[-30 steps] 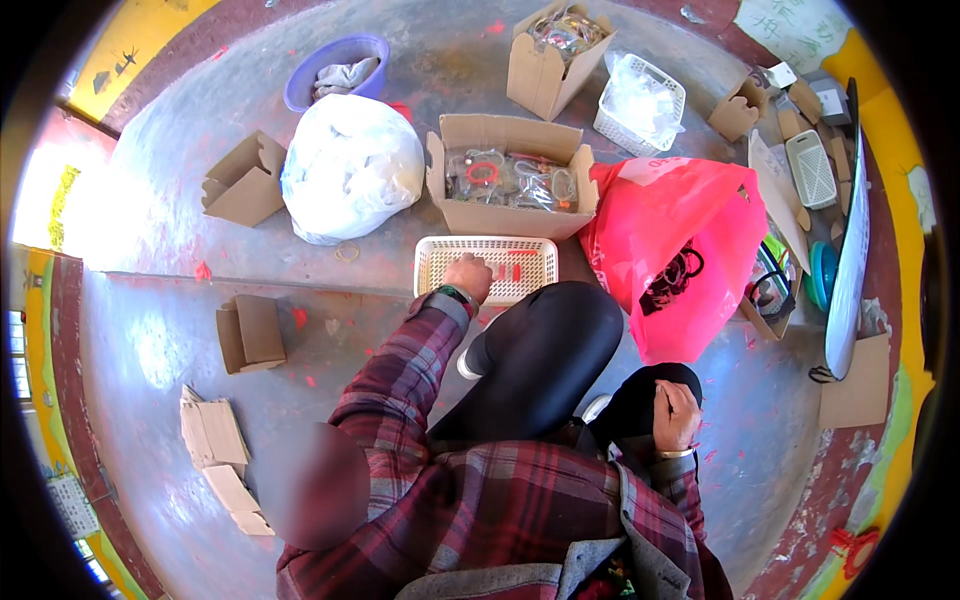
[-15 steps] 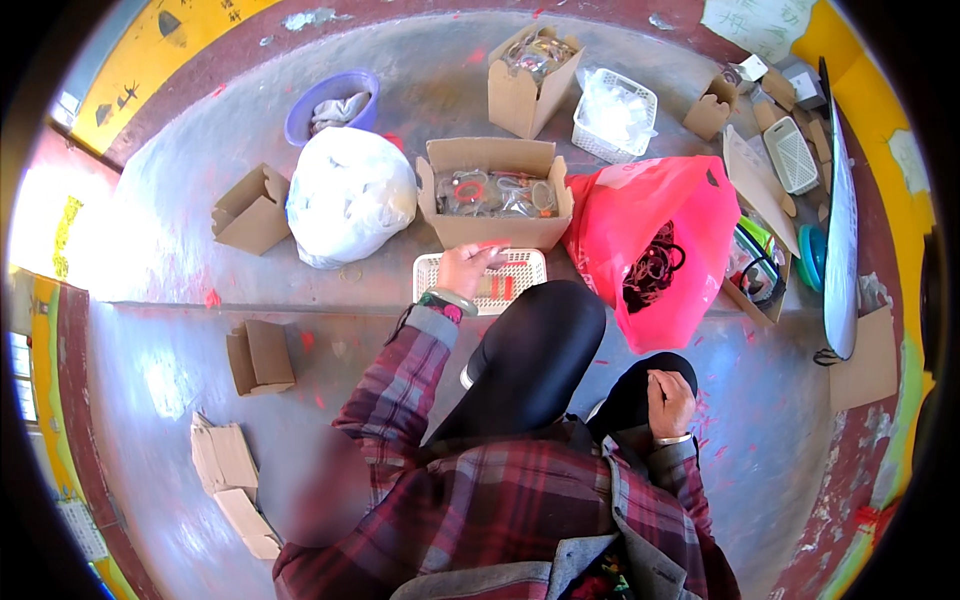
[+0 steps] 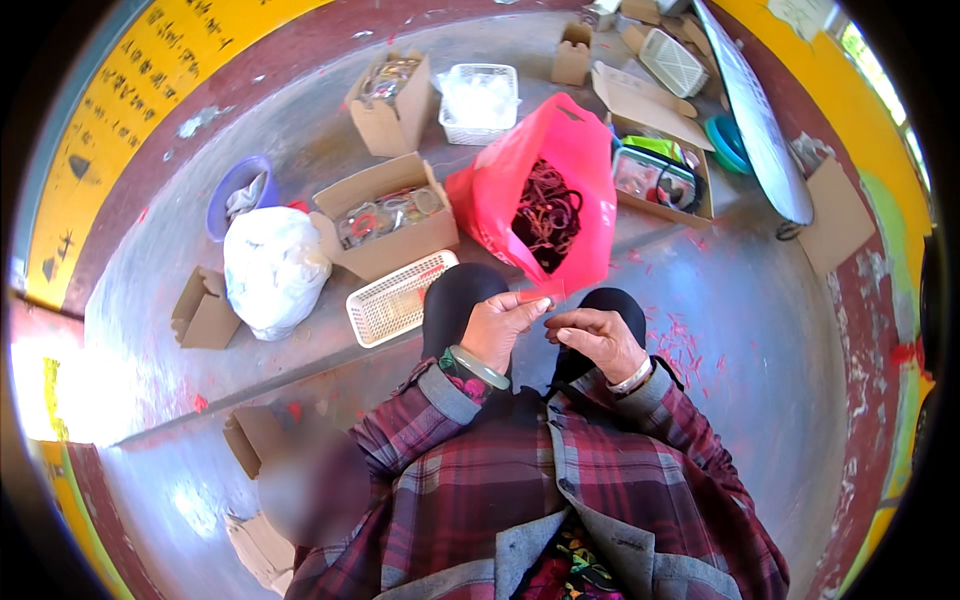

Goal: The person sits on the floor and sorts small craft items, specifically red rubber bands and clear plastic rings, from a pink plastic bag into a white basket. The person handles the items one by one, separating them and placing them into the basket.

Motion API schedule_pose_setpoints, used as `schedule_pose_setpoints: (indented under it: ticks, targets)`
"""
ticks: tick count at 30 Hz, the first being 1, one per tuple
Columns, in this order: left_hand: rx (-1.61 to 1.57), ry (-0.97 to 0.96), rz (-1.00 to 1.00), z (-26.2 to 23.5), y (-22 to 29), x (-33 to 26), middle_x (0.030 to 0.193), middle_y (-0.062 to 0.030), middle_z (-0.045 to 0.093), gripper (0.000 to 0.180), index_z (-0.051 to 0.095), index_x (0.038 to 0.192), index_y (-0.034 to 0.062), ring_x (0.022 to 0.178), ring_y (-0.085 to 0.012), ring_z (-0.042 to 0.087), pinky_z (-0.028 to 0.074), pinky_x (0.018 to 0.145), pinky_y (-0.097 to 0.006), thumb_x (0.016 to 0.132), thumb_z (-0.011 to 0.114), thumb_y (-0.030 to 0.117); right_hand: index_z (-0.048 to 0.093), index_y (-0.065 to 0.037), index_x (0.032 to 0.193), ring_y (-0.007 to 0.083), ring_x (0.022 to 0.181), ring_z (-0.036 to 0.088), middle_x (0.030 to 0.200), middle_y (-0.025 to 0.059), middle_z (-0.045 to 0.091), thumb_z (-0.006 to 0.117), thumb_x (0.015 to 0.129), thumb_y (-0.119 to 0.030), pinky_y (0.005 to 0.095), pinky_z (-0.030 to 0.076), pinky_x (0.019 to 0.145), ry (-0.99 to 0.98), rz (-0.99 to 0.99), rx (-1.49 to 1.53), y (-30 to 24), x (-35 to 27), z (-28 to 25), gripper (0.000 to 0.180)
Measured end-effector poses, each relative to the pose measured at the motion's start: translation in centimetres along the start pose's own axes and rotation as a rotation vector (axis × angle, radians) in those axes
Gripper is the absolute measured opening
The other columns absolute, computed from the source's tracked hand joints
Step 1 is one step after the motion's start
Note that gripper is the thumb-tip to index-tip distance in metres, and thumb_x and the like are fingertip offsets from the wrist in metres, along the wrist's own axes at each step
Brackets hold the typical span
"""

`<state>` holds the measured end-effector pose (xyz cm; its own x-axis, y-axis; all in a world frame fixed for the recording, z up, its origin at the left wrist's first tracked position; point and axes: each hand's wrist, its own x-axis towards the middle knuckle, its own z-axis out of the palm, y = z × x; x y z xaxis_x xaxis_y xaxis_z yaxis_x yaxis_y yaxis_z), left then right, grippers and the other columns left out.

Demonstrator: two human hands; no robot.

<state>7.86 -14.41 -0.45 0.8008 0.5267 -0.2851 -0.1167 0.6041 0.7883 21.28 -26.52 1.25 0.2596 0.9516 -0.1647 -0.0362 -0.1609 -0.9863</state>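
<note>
My left hand (image 3: 500,328) is raised over my knees, its thumb and fingertips pinched on a small red strip (image 3: 538,293); its material is unclear. Just to the right, my right hand (image 3: 603,343) is curled with its fingertips close to the left thumb; anything between those fingers is hidden. Beyond my hands a pink-red plastic bag (image 3: 485,200) gapes, showing a tangle of dark red bands or cords (image 3: 546,212). Left of my knee lies a shallow cream perforated basket (image 3: 372,334) with some red pieces at its right end.
Behind the basket stands an open cardboard box (image 3: 400,247) of packaged bands. A stuffed white bag (image 3: 272,275), a purple basin (image 3: 222,203) and a white basket (image 3: 478,133) sit around it. A box of mixed items (image 3: 700,212) is at right, beside a tall board (image 3: 765,130). Red scraps dot the floor.
My left hand has come back from the basket to my knees with a red strip. My right hand has lifted off the knee toward it. The view has turned rightward.
</note>
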Motion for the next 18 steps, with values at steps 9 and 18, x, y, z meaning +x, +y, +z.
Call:
schedule_pose_setpoints:
  ticks: [9,18]
  targets:
    - [0.135,-0.057,-0.070,1.3,-2.2,0.0,0.085,-0.0018,0.064,0.016,0.064,0.091,0.0043,0.075,-0.0066,0.054,0.039,0.068,-0.021,0.081,0.066,0.016,0.067,0.003,0.086,0.0114,0.070,0.059,0.075,0.0065,0.065,0.063,0.082,-0.014,0.0242,0.045,0.067,0.192,0.155,0.200,1.8,-2.3,-1.5,0.018]
    - [0.262,-0.053,-0.022,1.6,-3.0,-0.4,0.077,0.0015,0.060,0.015,0.064,0.089,0.0026,0.068,-0.0051,0.050,0.039,0.064,-0.020,0.080,0.066,0.014,0.067,0.002,0.083,0.0092,0.067,0.058,0.073,0.0051,0.064,0.066,0.079,-0.010,0.0222,0.045,0.062,0.263,0.102,0.244,2.5,-2.5,-1.8,0.013]
